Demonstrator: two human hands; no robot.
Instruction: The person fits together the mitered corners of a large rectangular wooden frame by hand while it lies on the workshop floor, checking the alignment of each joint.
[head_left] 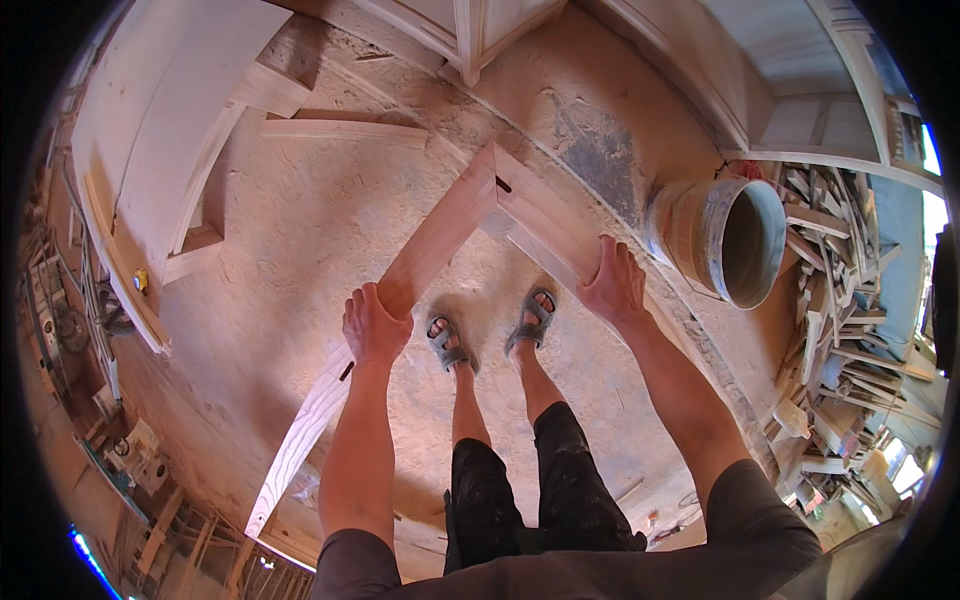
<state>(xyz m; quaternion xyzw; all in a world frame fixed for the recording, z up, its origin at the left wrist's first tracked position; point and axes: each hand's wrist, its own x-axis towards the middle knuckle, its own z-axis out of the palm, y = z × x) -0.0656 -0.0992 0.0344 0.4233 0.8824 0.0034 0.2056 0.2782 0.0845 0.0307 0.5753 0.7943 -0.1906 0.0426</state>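
Observation:
Between my arms is a wooden frame (448, 235) of pale flat boards, its mitred corner pointing away from me with a dark slot by the joint. My left hand (376, 325) is closed around the left board. That board runs on past my forearm toward the lower left, where another dark slot shows. My right hand (615, 285) grips the right board, fingers over its outer edge. The frame is raised above the dusty floor (310, 200), over my sandalled feet. My right hand and arm hide the near end of the right board.
A large open drum (668, 230) lies or leans at the right, with piled wood offcuts (840, 260) behind it. Wooden cabinet carcasses (690, 70) stand ahead. Large panels (150, 110) are at left, near a yellow tape measure (141, 280). A curved wood strip (345, 131) lies on the floor.

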